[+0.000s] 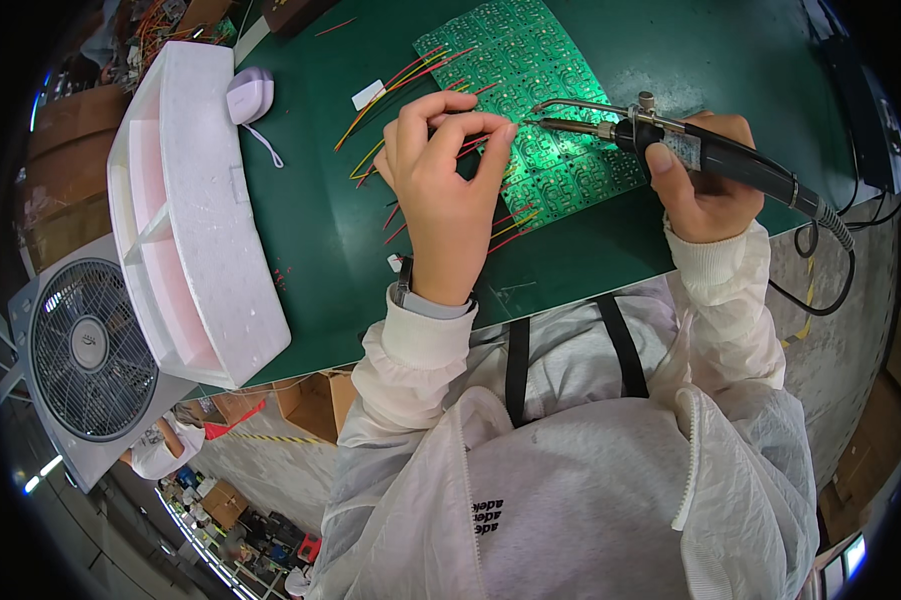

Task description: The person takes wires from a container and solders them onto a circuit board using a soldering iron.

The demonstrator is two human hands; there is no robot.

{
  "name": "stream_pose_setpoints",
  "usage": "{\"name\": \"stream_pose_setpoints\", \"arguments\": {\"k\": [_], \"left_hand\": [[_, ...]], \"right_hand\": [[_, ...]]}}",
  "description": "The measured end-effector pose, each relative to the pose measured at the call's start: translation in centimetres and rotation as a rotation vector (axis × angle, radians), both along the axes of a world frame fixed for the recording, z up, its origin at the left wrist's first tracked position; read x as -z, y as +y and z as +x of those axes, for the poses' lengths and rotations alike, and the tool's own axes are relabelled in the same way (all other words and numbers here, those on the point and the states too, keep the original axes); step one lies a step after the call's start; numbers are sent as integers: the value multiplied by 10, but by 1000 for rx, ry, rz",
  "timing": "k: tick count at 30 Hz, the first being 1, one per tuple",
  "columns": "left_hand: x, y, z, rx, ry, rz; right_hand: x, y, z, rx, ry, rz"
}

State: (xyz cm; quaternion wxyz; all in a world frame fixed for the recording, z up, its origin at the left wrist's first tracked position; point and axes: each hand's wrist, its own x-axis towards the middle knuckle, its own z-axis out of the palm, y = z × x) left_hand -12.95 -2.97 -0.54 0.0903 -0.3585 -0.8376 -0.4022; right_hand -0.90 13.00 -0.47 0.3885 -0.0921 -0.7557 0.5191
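A panel of green circuit boards (570, 190) lies on the green tabletop under bright light. Thin red and yellow wires (395, 85) stick out from its left side. My left hand (440, 185) is over that edge, thumb and forefinger pinched on a thin wire that the fingers mostly hide. In my right hand (710, 195) is a black-handled soldering iron (740, 165), with a curved metal guide tube (590, 104) mounted above its barrel. The iron's tip points left, low over the panel, close to my left fingertips. I cannot tell whether the tip touches the board.
A white foam tray (205, 200) with compartments stands at the left, beside a small lilac case (250, 97) with a strap. A white label (367, 95) lies near the wires. Beyond the table's left edge is a fan (90, 345). The iron's cable (835, 290) loops down at the right.
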Motion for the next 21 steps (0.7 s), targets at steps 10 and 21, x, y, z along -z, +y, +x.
{"name": "stream_pose_setpoints", "arguments": {"k": [10, 21], "left_hand": [[-1, 0, 0, -5, 23, -10], [-1, 1, -1, 3, 62, -16]], "right_hand": [[-5, 3, -3, 35, -94, -108], [-5, 13, -11, -49, -22, 64]]}}
